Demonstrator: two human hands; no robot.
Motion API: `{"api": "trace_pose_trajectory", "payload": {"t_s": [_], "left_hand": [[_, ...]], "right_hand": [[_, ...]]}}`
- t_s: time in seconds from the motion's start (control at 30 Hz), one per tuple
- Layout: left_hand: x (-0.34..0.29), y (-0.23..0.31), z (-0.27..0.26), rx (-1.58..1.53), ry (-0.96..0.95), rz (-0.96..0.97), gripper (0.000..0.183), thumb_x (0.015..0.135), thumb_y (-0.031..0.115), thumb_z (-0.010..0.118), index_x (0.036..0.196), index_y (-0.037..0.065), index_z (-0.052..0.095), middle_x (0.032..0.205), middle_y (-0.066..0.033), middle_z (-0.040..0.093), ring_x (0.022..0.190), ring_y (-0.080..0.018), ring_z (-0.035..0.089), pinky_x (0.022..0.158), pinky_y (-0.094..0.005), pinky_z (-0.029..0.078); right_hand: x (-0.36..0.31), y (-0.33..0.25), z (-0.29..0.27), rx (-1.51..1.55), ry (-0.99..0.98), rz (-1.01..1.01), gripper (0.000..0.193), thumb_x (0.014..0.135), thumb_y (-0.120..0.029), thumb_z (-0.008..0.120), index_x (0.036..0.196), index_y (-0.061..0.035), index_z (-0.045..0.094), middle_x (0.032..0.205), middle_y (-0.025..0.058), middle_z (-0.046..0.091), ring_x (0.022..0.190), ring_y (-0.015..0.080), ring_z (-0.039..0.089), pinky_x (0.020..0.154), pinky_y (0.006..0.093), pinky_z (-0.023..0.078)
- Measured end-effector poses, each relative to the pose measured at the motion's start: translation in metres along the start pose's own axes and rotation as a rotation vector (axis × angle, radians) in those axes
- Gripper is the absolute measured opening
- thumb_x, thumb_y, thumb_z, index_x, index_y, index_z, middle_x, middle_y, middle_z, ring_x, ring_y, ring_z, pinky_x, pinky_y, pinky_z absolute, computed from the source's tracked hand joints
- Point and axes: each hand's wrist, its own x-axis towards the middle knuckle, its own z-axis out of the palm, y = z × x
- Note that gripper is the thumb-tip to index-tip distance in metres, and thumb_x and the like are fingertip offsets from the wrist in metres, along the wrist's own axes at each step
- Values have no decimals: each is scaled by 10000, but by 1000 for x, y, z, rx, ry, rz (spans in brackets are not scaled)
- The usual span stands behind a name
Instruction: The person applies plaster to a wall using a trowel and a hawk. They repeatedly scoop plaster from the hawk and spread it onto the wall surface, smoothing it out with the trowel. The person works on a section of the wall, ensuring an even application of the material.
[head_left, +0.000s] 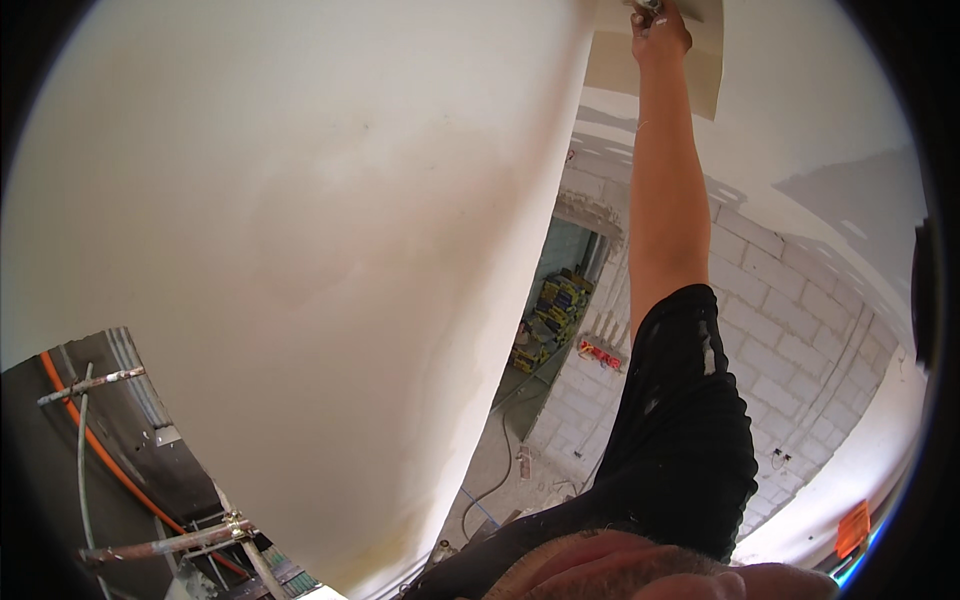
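Note:
At the top edge, my right hand (660, 35) is raised overhead at the end of a straight arm in a black short sleeve. Its fingers are wrapped round the handle of what looks like a plastering trowel, partly cut off by the frame. The trowel's wide, flat beige blade (613, 65) lies against or very close to the pale ceiling surface (790, 80); I cannot tell whether they touch. Beside it, a large smooth white surface (300, 230) with faint yellowish stains fills the left and middle. My left hand is out of view.
Metal scaffold tubes (165, 543) and an orange hose (95, 440) are at lower left. A block wall (770, 290) stands beyond my arm, with red electrical boxes (600, 353). Stacked yellow-and-dark bags (550, 318) show through a doorway. A dark hose (507, 440) crosses the floor.

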Motion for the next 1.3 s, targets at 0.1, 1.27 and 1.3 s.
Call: {"api": "trace_pose_trajectory", "payload": {"t_s": [0.1,1.27,1.3], "left_hand": [[0,3,1,268,33,342,367,960,194,660,1197,-75,581,1029,-178,667,828,-218,660,768,-357,627],[41,31,-71,391,-173,777,458,867,101,778,1207,-113,558,1062,-268,617,873,-303,670,679,-359,598],[40,37,-71,501,-159,810,461,862,93,782,1205,-117,556,1060,-265,617,856,-299,669,658,-351,594]], "right_hand": [[-2,0,18,59,-32,-40,158,952,-114,631,812,-48,600,750,75,629,553,147,540,442,260,385],[-168,-17,114,61,-96,-150,117,927,-121,641,992,-26,663,797,19,618,620,114,571,495,254,411],[-165,-15,99,58,-79,-148,115,923,-119,641,991,-29,663,799,13,613,626,112,573,509,258,426]]}}
